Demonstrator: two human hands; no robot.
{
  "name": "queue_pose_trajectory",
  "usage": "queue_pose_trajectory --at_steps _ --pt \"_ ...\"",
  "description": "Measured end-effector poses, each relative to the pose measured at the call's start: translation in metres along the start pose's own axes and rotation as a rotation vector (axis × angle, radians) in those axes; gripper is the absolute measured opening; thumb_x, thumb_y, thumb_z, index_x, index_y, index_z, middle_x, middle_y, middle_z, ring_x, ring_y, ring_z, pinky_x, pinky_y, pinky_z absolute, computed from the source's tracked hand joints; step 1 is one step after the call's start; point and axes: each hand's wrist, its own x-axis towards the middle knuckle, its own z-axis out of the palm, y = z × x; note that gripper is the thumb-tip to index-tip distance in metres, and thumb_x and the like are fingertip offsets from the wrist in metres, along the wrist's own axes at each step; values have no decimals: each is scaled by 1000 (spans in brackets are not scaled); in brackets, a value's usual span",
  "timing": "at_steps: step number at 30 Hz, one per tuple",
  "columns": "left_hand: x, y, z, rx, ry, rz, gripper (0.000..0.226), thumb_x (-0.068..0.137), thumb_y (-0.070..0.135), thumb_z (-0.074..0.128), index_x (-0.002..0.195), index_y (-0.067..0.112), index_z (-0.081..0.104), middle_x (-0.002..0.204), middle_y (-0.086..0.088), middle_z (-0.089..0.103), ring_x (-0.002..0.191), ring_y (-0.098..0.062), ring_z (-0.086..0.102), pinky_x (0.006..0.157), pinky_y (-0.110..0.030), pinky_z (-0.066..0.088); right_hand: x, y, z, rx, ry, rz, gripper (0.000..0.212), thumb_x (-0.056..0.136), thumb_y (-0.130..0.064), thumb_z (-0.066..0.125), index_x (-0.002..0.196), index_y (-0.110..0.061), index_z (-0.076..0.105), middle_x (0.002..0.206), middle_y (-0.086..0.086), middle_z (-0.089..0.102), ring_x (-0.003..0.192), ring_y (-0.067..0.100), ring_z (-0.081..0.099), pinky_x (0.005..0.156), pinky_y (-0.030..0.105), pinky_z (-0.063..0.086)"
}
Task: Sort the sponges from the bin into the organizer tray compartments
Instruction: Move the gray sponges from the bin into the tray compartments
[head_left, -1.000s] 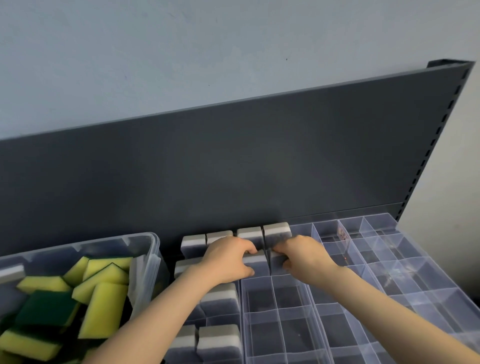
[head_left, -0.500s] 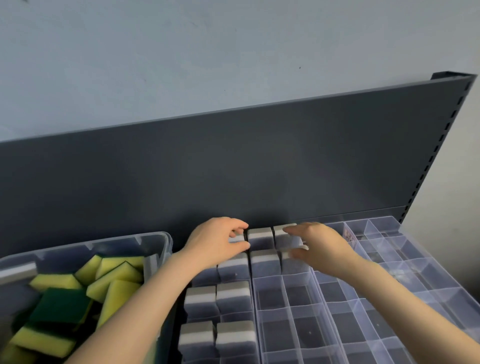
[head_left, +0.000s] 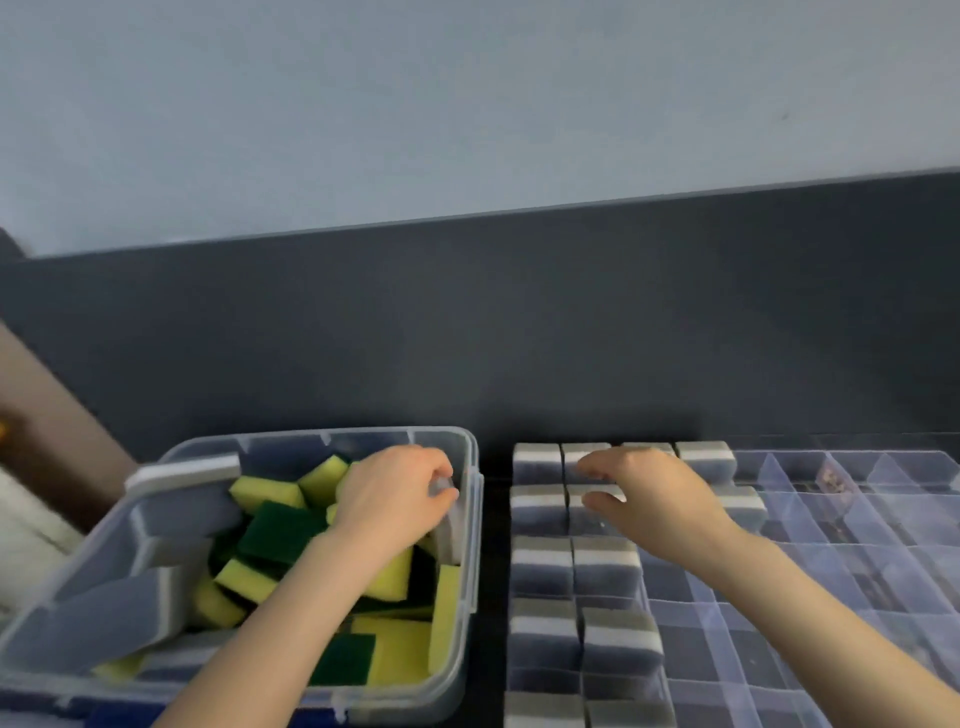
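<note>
Where left hand (head_left: 400, 499) grips, grey sponge (head_left: 449, 525) half-hidden.

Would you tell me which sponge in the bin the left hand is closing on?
The left hand is on the grey-and-white sponge standing on edge against the bin's right wall; the others nearby are yellow and green.

Bin (head_left: 470, 525) w/ sponges (head_left: 283, 530) left of tray (head_left: 857, 525)
</note>
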Motion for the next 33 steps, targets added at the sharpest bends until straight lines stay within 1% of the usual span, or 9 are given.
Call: queue_pose_trajectory --at_steps 5,9,12,15,23,25,28,31,33 --pt "-25 -66 -8 -56 4 -104 27 87 46 59 112 37 64 107 18 67 99 -3 61 72 -25 51 15 -55 18 37 -9 -101 32 91 -31 54 123 -30 56 119 -7 63 107 16 59 85 32 50" --pt "-42 -108 -8 -87 5 -151 27 87 47 59 112 38 64 104 21 67 94 0 61 72 -26 54 27 -97 37 0 -21 -157 27 89 -31 53 115 -29 58 113 -2 64 102 20 59 76 30 48" --pt "-51 -131 -3 -142 -4 -190 25 87 45 60 110 37 65 102 20 68 91 -1 62 73 -29 55 38 -125 51 -36 -70 -172 32 89 -30 51 120 -25 57 118 0 63 108 23 57 86 35 50" --pt "-61 -152 3 -184 -27 -201 24 87 44 61 110 36 66 101 20 68 91 1 61 74 -25 54 57 -147 66 -137 -103 -176 29 88 -26 49 116 -22 57 117 3 61 106 26 56 83 37 51" --pt "-76 -191 1 -388 -46 -156 24 86 41 65 109 36 67 97 22 66 89 5 60 79 -25 55 91 -174 105 -309 -242 52 39 86 -10 48 124 -15 45 122 12 49 112 33 50 90 42 47" --pt "-77 -196 1 -473 -51 -127 24 85 39 66 109 36 66 97 24 65 88 7 60 80 -24 54 90 -181 102 -259 -160 67 43 83 -8 51 125 -16 44 119 11 53 108 31 53 88 40 49" --pt "-75 -197 1 -693 -68 -88 23 89 33 64 112 32 66 97 20 67 88 4 63 83 -24 55 82 -195 85 -61 105 42 50 81 -6 54 129 -16 43 114 6 60 101 26 58 82 34 51" --pt "-74 -187 -3 -1171 -196 -208 26 98 31 52 117 18 64 98 5 73 87 -9 70 80 -32 58 64 -220 74 139 322 -102 58 76 1 61 131 -17 51 118 -1 59 103 20 57 86 15 39" --pt "-72 -179 -8 -1410 -325 -319 41 100 44 39 118 14 61 99 -3 75 89 -18 72 75 -33 58 55 -236 76 209 412 -253 52 71 6 64 118 -16 60 109 -2 59 95 19 59 80 11 37"
